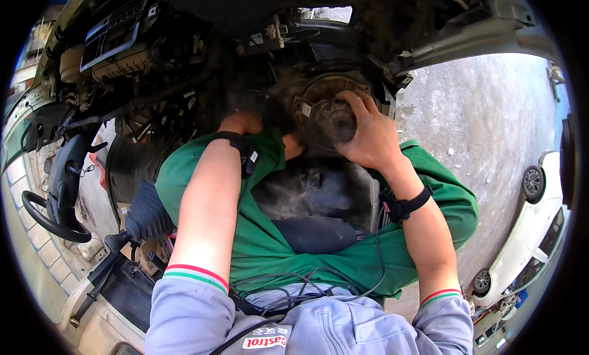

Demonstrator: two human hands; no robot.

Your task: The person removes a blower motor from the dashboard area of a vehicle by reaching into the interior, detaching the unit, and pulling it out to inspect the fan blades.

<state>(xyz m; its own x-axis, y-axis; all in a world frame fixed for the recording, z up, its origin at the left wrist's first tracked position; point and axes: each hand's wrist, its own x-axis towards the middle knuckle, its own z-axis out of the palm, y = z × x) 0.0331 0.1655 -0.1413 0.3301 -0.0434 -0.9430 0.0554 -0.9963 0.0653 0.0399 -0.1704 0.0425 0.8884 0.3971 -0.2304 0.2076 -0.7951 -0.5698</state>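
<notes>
A dusty, round blower motor (322, 119) sits in its dark housing low under the stripped dashboard. My right hand (371, 131) grips its right side, with the fingers curled over the upper rim and the thumb at the lower edge. To the left of it, beside my green-trousered knee, my left hand (243, 122) reaches into the shadow. Its fingers are dark and smeared, so what they touch cannot be made out. Both wrists wear black bands.
Exposed dashboard parts and wiring (184, 110) fill the upper left. A steering wheel (55, 217) and a gear lever boot (147, 211) are at left. Loose black cables (313, 281) cross my lap. Beyond the door opening at right lies concrete ground (472, 110), with a white car (527, 238) parked there.
</notes>
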